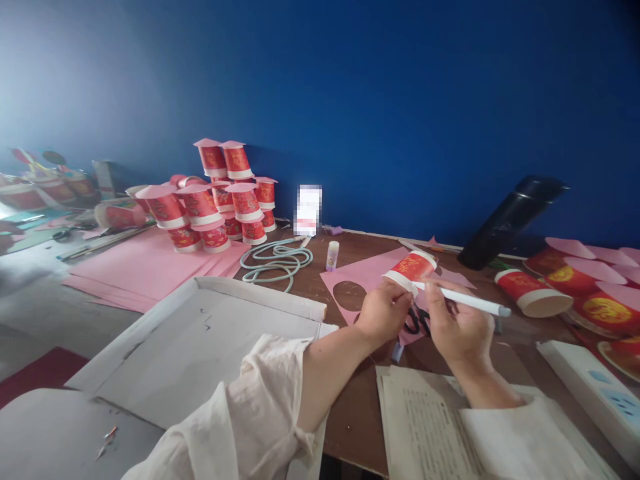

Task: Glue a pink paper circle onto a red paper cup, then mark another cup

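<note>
My left hand (383, 311) is closed at the white edge of a red paper cup (413, 265) with a gold pattern, which lies tilted. My right hand (463, 327) grips a white pen (473, 300), its tip end close to the cup and my left fingers. Partly hidden between the hands, black-handled scissors (413, 323) rest on pink paper (345, 275) with a round hole cut in it. A glue stick (333, 256) stands uncapped left of the cup.
Stacked red cups with pink paper tops (243, 202) stand at left beside pink sheets (115, 267). A coiled cable (273, 263), a cardboard box lid (200, 347), printed pages (425, 420), a black bottle (505, 223), a power strip (595, 393) and more cups (603, 307) surround the hands.
</note>
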Tool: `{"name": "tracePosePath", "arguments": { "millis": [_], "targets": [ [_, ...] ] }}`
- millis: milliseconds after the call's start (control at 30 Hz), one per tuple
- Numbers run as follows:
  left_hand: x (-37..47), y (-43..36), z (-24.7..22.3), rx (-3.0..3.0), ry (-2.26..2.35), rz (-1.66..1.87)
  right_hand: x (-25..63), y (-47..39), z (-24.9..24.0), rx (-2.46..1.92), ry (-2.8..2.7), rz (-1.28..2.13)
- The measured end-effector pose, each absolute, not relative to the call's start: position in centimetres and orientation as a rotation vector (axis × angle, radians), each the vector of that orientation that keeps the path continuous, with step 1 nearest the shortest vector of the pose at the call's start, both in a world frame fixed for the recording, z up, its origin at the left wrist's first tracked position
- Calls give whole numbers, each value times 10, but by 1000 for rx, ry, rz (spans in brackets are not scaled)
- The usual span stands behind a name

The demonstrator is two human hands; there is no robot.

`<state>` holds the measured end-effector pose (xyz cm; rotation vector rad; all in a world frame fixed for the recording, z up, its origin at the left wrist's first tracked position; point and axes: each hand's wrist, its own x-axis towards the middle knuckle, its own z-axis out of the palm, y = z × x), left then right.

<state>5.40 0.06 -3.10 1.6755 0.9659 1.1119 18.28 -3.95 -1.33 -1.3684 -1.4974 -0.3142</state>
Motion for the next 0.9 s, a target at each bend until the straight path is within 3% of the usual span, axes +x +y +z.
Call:
{"name": "tracePosePath", "arguments": {
  "millis": [900],
  "targets": [
    [50, -4, -26, 1803, 964, 1085, 181, -39, -12, -1401, -1507, -273]
  ]
}}
